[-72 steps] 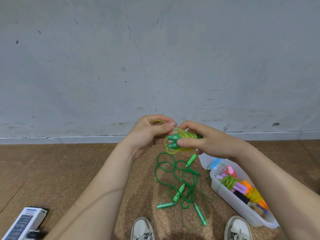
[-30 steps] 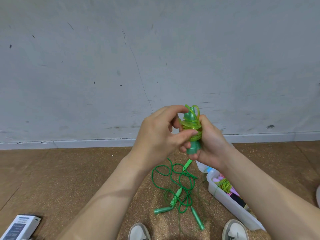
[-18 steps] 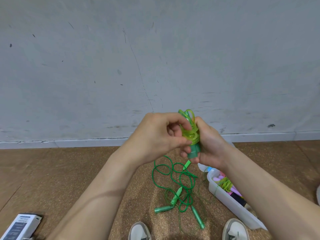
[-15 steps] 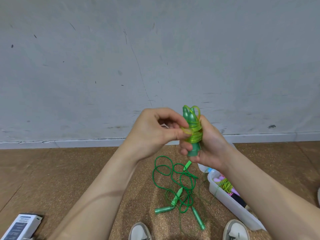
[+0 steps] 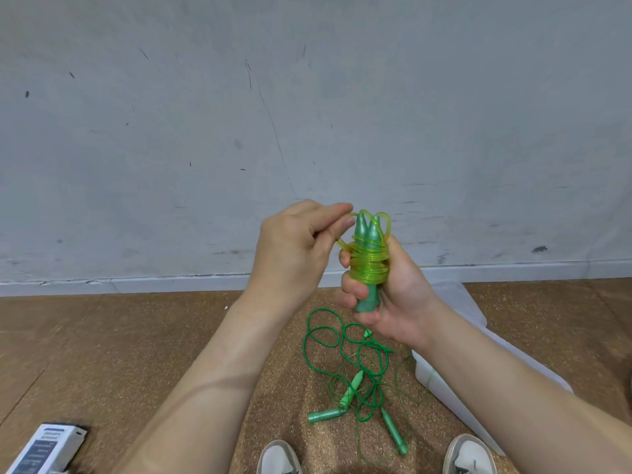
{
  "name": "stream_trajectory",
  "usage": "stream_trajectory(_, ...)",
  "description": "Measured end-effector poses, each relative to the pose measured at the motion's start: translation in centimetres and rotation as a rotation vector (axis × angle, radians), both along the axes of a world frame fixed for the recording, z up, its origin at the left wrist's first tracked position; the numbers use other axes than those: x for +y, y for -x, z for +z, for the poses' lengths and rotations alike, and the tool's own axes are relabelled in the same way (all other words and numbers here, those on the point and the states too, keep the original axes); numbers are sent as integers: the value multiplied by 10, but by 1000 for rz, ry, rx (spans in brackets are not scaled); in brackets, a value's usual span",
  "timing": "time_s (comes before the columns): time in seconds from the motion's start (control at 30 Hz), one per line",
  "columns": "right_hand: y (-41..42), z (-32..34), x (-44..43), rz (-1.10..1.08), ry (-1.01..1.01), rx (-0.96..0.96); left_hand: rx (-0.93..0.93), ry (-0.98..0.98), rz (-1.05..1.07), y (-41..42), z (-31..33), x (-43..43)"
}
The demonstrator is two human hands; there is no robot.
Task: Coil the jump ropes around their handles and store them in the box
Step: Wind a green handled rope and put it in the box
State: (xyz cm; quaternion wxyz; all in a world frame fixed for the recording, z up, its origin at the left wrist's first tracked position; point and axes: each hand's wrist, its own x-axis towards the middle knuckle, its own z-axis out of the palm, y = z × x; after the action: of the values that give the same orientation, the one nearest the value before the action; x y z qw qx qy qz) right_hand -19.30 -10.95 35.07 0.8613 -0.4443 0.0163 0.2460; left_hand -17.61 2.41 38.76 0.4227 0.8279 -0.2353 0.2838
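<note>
My right hand (image 5: 393, 299) grips two green jump-rope handles (image 5: 367, 230) held upright side by side, with a translucent yellow-green rope (image 5: 371, 263) coiled around them. My left hand (image 5: 294, 254) pinches a loop of that rope just left of the handle tips. On the floor below lie loose green jump ropes (image 5: 345, 364) with green handles (image 5: 325, 414), tangled together. The clear plastic box (image 5: 455, 391) sits on the floor at the right, mostly hidden behind my right forearm.
A grey wall with a pale baseboard (image 5: 136, 283) stands close ahead. The floor is brown cork-like. A white device (image 5: 44, 451) lies at the bottom left. My two shoes (image 5: 278, 458) show at the bottom edge.
The handles were turned from lying sideways to upright and the rope now sits wound tightly round them. My left hand has pulled a loop up toward the handle tips.
</note>
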Motion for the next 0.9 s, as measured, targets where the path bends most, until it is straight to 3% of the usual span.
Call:
stream_trajectory(0.1,0,0,-1,-29,4,11,10,-81,-69,0,-1,0)
stream_trajectory(0.3,0,0,0,-23,36,8,197,142,-141,4,6,2)
stream_trajectory(0.43,0,0,1,-12,115,-20,293,171,-146,8,12,2)
stream_trajectory(0.67,3,1,4,-5,203,-43,307,48,-44,10,17,7)
stream_trajectory(0.9,2,4,7,-57,289,-91,263,81,54,13,14,3)
